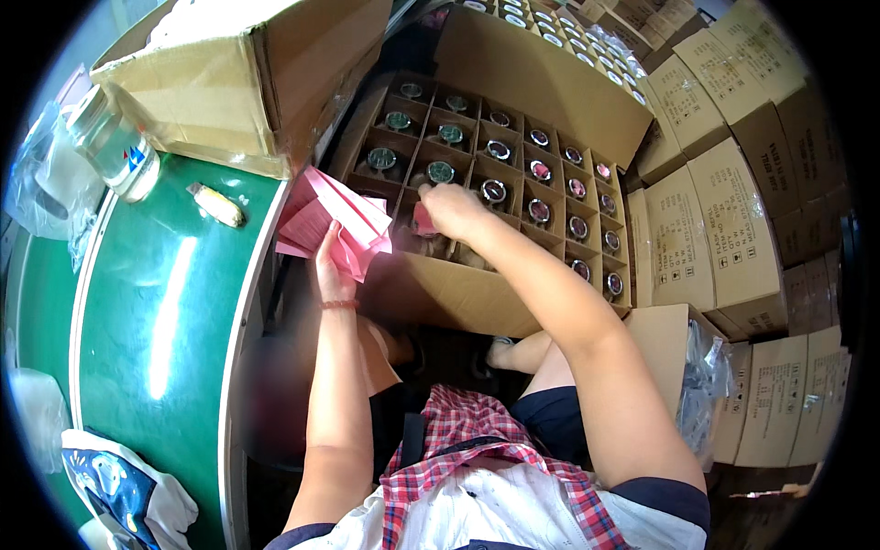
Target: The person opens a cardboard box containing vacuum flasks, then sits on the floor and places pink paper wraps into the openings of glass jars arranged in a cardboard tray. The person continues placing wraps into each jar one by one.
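My left hand (332, 266) is closed around a loose stack of folded pink paper sheets (341, 218), beside the near left corner of an open carton (477, 291). Cardboard dividers split the carton into cells, and round silver-rimmed tops, perhaps of glass flasks, show in many of them. Some of these tops have pink in them. Over the near left cells, my right hand (455, 213) has its fingers pinched at a pink paper slip (423, 220); the fingertips are partly hidden. Just beyond those fingers is a round glass top (440, 172).
On the green table (137, 302) at left stand a clear jar (119, 151) and a large cardboard box (202, 101); a yellowish wrapped item (217, 205) lies there too. Stacked cartons (706, 229) line the right side. Another divided carton (568, 41) is at the back.
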The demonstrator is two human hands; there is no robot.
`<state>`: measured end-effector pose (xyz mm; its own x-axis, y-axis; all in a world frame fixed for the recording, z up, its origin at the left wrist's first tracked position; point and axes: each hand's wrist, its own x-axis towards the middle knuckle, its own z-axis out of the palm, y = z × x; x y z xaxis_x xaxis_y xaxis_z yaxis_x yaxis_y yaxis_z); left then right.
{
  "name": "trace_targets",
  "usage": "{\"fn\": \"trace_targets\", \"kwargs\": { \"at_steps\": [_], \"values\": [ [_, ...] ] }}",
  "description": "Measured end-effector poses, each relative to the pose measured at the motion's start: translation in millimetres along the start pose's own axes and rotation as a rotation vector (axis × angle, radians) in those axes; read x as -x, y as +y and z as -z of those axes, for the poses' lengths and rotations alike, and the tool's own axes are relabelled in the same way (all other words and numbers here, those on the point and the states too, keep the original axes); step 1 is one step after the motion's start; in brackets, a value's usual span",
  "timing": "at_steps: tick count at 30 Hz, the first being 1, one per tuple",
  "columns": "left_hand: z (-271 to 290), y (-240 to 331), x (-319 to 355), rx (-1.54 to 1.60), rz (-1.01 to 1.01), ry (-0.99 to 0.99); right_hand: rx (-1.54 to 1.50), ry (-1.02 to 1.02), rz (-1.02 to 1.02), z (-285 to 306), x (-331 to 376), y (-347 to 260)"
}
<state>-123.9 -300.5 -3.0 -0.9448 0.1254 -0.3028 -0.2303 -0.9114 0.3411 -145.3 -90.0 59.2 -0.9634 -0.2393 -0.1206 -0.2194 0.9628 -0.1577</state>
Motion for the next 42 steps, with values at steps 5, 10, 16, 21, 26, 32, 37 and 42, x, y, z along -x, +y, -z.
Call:
{"fn": "trace_targets", "kwargs": {
  "at_steps": [5, 10, 16, 21, 26, 32, 37, 42],
  "values": [
    [-15, 8, 14, 0.022, 0.063, -0.069, 0.227, 0.182, 0.16, -33, -5, 1],
    [12, 1, -8, 0.013, -0.014, -0.03, -0.067, 0.064, 0.029, -24, 7, 0],
    [6, -6, -8, 0.011, 0.008, -0.053, 0.017, 0.065, 0.207, -19, 45, 9],
    [-6, -16, -1, -0.062, -0.004, -0.045, 0.025, 0.247, 0.149, -32, 27, 20],
    [-16, -18, 4, -0.041, 0.018, -0.046, 0.101, 0.198, 0.013, -31, 13, 2],
    [-13, -25, -2, -0.098, 0.015, -0.021, 0.236, 0.273, 0.243, -38, 28, 8],
    [-14, -24, 1, -0.06, 0.017, -0.05, 0.146, 0.156, 0.142, -28, 28, -4],
    [-18, -24, 2, -0.051, 0.041, -0.039, -1.481, -0.025, -0.226, 21, 40, -9]
  ]
}}
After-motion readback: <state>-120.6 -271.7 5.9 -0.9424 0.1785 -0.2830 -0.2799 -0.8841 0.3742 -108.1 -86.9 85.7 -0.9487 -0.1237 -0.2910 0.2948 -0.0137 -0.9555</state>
